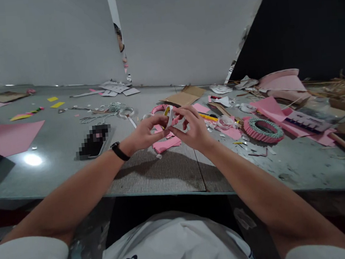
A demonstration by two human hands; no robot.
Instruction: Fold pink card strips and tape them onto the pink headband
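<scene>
Above the table, my left hand and my right hand meet around a narrow white tape roll with a yellow inner side. The fingertips of both hands pinch it from either side. Just behind them lies a pleated pink paper ring, partly hidden by my fingers. A small stack of pink paper strips rests on the table below my hands. To the right sits another pink pleated ring, edged with green and white cord.
On the left lie a phone and a large pink sheet. White tape rolls and cord lie farther back. A yellow cutter, brown cardboard and paper scraps spread to the right. A person shows through the wall gap.
</scene>
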